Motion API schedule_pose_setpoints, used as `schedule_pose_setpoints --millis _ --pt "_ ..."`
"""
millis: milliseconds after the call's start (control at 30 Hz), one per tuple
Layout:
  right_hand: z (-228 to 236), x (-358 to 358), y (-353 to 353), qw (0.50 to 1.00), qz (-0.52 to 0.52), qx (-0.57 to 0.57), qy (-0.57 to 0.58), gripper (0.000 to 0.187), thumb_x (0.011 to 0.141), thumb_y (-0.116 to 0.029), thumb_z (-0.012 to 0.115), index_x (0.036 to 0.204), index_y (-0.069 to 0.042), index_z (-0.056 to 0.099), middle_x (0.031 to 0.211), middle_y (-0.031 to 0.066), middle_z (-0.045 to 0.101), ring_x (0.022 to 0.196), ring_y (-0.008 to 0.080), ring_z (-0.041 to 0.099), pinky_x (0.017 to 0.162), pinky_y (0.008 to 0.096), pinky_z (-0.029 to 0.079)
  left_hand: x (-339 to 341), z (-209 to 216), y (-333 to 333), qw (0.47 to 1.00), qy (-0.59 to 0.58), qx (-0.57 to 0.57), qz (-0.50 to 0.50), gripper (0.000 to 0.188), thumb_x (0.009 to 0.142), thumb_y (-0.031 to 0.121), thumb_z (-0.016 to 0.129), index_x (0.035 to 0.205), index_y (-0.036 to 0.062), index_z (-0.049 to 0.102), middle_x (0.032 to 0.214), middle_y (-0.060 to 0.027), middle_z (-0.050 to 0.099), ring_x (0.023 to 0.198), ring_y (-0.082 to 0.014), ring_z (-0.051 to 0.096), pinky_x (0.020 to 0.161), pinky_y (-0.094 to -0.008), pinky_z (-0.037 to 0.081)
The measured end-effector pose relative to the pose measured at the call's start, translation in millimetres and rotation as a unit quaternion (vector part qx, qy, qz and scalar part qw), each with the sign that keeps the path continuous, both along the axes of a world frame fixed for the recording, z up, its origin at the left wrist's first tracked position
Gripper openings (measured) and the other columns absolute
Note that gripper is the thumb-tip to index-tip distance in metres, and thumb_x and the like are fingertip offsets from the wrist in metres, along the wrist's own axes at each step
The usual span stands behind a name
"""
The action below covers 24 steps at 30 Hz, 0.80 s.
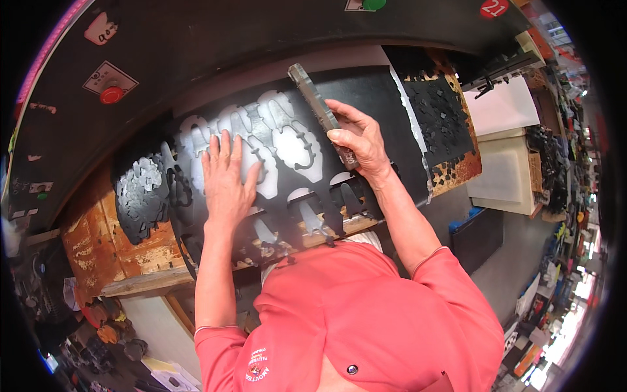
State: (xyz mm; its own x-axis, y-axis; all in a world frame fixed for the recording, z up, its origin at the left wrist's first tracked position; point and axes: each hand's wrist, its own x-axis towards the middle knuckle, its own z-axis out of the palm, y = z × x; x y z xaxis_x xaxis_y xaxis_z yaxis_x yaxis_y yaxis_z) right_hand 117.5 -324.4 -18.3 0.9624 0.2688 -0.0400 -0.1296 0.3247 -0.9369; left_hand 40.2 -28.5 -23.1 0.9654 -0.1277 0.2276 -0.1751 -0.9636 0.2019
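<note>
Coral shirt front [366, 313] fills the lower head view, nearest the lens. From my remote seat, beyond it: black sheet [372, 98] spread across the worn counter [91, 251], riddled with pale cut-outs [294, 149]. Left hand [227, 183] palm down over the cut-outs, fingers slightly spread, gripping nothing that I can see. Right hand [364, 144] pinches a long grey bar [320, 108], thumb on the near side, fingers behind; bar aslant above the sheet's middle, far end well beyond the grip. Contact below: cannot tell.

Handling, my judgement: grip sits toward the bar's near end, so I'd want a firm thumb against tipping. Light, flat left palm should steady the sheet without snagging the thin webs between cut-outs. I'd place the bar level, clear of the left fingertips. Dark cut pieces [140, 202] heaped at left.
</note>
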Motion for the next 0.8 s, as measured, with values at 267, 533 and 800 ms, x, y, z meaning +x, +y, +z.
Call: schedule_pose_setpoints --millis 267,533,800 --pt "2.8 -1.1 -9.4 0.896 -0.088 -0.367 -0.235 0.069 0.072 -0.025 0.089 0.135 -0.003 0.073 0.149 0.0319 0.059 0.14 0.0433 0.058 0.119 0.045 0.046 2.1 0.6 18.3 1.0 -0.016 0.0 0.024 0.051 0.107 0.019 0.063 0.156 0.0063 0.055 0.168 -0.0195 0.045 0.159 -0.0421 0.034 0.129 -0.0585 0.025" --pt "-14.5 1.7 8.5 0.795 -0.089 -0.447 -0.4 0.064 0.069 -0.02 0.081 0.129 -0.001 0.072 0.143 0.0332 0.057 0.121 0.0485 0.059 0.104 0.0521 0.054 1.3 -3.2 22.3 0.999 -0.028 -0.008 0.018 0.049 0.106 0.015 0.064 0.153 0.0061 0.057 0.167 -0.019 0.046 0.159 -0.0416 0.034 0.13 -0.0578 0.025" --pt "-1.9 5.8 -20.0 0.874 -0.026 -0.366 -0.318 0.072 0.073 -0.024 0.087 0.139 -0.006 0.067 0.152 0.0268 0.054 0.136 0.045 0.055 0.115 0.0477 0.047 -14.5 14.9 20.1 0.987 -0.124 -0.1 -0.009 0.042 0.101 0.004 0.068 0.143 0.0012 0.065 0.156 -0.019 0.059 0.155 -0.0421 0.043 0.129 -0.0555 0.029"
